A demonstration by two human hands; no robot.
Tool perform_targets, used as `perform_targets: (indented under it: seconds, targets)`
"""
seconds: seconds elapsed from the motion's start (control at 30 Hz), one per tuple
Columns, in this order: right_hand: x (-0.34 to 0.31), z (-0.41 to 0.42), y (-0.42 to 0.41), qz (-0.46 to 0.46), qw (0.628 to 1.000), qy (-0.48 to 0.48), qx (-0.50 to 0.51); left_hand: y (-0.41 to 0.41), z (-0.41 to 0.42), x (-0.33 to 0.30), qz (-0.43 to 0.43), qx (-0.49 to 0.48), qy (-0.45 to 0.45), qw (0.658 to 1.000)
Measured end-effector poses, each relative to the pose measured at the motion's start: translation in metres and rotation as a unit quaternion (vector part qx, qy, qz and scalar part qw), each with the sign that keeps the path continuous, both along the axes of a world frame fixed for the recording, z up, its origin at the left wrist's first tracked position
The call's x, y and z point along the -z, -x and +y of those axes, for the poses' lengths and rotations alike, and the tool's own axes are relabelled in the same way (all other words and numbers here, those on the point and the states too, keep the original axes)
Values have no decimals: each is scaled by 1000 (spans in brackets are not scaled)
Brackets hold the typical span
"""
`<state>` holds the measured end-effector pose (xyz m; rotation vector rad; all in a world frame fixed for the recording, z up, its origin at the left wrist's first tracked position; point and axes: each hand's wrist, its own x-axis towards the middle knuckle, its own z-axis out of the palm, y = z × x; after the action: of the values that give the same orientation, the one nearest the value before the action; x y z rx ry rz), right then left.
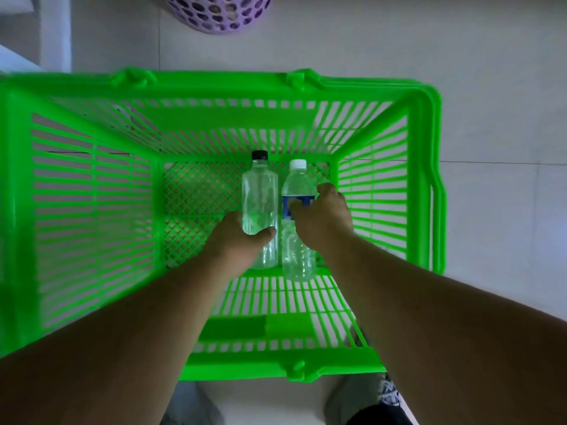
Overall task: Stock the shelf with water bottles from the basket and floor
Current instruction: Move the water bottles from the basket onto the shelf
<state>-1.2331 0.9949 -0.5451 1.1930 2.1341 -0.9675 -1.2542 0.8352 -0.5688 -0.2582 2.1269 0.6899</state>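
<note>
A bright green slatted basket [92, 191] stands on the tiled floor below me. Two clear water bottles lie side by side on its bottom. The left one is a black-capped bottle [259, 191] without a label. My left hand [242, 237] grips it round the lower body, thumb across the front. Beside it lies a white-capped bottle [297, 250] with a blue label. My right hand [325, 219] holds it at the label, fingers curled round the far side. The shelf is out of sight.
A purple perforated basket [217, 13] stands on the floor beyond the green one. A white upright edge [55, 32] rises at the top left. Pale floor tiles [491, 118] surround the basket. My feet [389, 394] show at the bottom.
</note>
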Motion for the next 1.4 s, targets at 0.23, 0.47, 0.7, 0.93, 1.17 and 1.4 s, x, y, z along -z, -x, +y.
perform_targets:
  seconds: [0.23,0.47,0.7,0.93,1.17,1.4]
  targets:
    - [44,-6,13,-33,992,107,53,9,-9,25,-10,-30,31,999]
    - [44,0,3,6,982,154,113,13,-22,25,-47,-45,-22,998]
    - [-45,1,-1,117,983,121,75,4,-34,-69,26,-76,-52,995]
    - [-251,4,-4,179,978,102,14,-7,-43,-265,98,-87,-117,985]
    - [-517,-2,-20,291,956,42,-10,-17,-58,-502,154,-80,-196,965]
    - [-752,-30,-58,408,912,25,34,-35,-85,-714,217,-39,-266,938]
